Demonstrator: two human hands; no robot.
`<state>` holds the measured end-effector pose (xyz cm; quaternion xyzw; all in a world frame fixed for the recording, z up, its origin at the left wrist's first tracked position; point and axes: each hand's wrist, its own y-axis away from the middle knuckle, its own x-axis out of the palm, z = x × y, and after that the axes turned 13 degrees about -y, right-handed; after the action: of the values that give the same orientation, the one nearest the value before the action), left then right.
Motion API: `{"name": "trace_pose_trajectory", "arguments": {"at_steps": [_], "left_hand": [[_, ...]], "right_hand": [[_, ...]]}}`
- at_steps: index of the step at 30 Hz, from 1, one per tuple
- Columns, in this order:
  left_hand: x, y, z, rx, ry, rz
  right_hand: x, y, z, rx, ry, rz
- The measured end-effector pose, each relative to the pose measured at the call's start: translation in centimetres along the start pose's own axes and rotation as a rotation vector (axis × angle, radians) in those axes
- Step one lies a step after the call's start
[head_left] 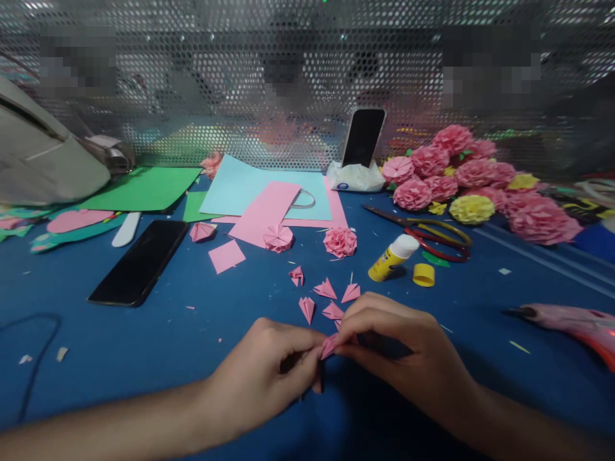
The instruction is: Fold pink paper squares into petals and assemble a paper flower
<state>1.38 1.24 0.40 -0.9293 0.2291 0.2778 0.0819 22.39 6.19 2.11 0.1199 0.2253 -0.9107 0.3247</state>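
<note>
A small folded pink paper piece (328,346) is pinched between the fingertips of both hands above the blue table (182,346). My left hand (273,365) grips it from the left, thumb and forefinger closed. From the right, my right hand (394,333) holds its other side, partly hiding it. Just beyond the fingers lie several folded pink pieces (325,288). Farther back are a pink rosette (341,242), a flatter pleated one (278,238) and a square of pink paper (227,256).
An uncapped glue stick (388,262), its yellow cap (423,275) and scissors (432,234) lie right of centre. A glue gun (567,318) is at the right edge. A phone (139,262) lies left. Paper flowers (432,169) and a propped phone (364,137) stand by the mesh panel.
</note>
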Motion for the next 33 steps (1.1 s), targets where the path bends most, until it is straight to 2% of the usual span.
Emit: {"name": "trace_pose_trajectory", "arguments": {"at_steps": [10,19,27,33], "left_hand": [[0.16,0.39,-0.02,0.027,0.001,-0.017],[-0.06,-0.22,-0.29,-0.025,0.082,0.032],[-0.25,-0.43,-0.39,-0.099,0.212,0.125],[0.16,-0.34,-0.28,-0.135,0.215,0.083]], "right_hand": [[0.37,-0.06,0.2,-0.048,0.042,-0.028],[0.28,-0.25,-0.01,-0.02,0.062,-0.048],[0.03,-0.32,-0.35,-0.018,0.08,-0.053],[0.25,-0.22,-0.41,-0.03,0.079,-0.058]]}}
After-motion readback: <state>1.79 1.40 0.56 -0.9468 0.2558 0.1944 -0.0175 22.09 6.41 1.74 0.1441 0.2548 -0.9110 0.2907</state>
